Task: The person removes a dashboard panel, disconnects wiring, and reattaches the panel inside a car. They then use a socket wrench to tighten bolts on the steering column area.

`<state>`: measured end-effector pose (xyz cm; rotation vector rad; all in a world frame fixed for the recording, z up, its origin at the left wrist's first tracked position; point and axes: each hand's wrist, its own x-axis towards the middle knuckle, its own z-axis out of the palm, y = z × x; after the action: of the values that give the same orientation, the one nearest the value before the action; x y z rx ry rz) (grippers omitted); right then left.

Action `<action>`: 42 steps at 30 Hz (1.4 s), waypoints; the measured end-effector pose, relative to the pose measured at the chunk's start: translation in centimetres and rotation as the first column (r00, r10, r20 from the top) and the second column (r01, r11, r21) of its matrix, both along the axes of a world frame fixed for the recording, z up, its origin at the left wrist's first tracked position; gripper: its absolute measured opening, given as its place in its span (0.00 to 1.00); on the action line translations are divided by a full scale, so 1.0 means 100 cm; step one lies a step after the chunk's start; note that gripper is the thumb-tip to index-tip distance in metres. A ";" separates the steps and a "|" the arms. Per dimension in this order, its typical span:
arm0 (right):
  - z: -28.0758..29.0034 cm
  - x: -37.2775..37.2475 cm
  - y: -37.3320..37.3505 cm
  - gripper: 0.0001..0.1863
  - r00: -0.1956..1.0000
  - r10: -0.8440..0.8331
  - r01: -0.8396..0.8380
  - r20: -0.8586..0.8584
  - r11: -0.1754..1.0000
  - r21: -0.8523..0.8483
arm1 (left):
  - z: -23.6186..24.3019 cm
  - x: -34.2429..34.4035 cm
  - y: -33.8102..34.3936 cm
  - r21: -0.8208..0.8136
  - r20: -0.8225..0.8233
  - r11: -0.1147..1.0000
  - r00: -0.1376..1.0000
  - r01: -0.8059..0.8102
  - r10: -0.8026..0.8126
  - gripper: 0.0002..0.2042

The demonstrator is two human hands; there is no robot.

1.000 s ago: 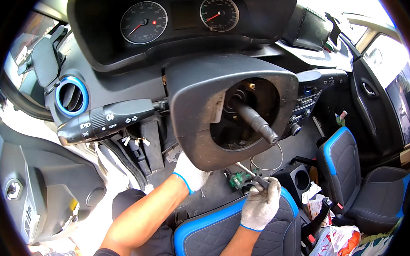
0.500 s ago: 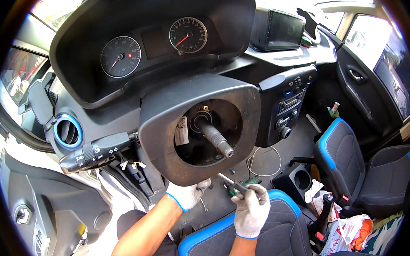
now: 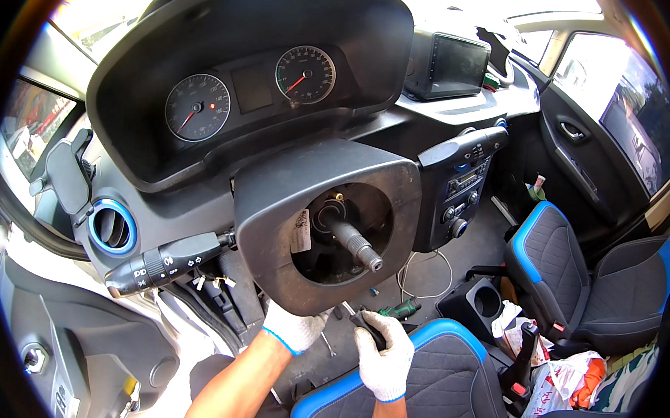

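A black steering column cover stands in front of me, with a bare splined steering shaft sticking out of its round opening. My left hand, in a white glove, is up against the lower edge of the cover; its fingers are mostly hidden. In my right hand, also gloved, is a screwdriver gripped by its dark handle. Its metal shaft slants up and left toward the underside of the cover, where the tip is hard to make out. To the left, the indicator stalk hangs out beside loose connectors.
Behind the cover rises the instrument cluster. A green tool and a pale cable lie on the floor. The blue-edged driver's seat is below right, near the handbrake and plastic bags.
My right hand has moved left and slightly down with the screwdriver, bringing it nearer the cover's underside. My left hand stays at the cover's lower edge. The whole view has shifted slightly.
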<state>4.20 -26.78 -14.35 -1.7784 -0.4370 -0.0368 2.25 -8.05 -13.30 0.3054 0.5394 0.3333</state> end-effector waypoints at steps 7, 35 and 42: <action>-0.010 0.002 -0.005 0.16 0.971 0.076 -0.039 -0.225 0.986 0.162 | 0.004 0.004 0.001 -0.100 0.004 0.995 1.000 0.027 -0.027 0.04; -0.021 -0.009 0.009 0.14 0.886 0.202 -0.009 -0.416 0.907 0.422 | -0.009 -0.009 -0.023 0.771 -0.113 0.637 0.985 0.005 0.129 0.05; -0.036 -0.012 0.011 0.17 0.890 0.262 0.036 -0.373 0.777 0.629 | 0.047 -0.021 -0.043 0.842 -0.040 0.529 0.990 0.104 -0.132 0.08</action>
<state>2.99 -25.70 -17.91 -1.0440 -0.1632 0.2842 0.14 -12.36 -8.61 1.2988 0.2808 0.4531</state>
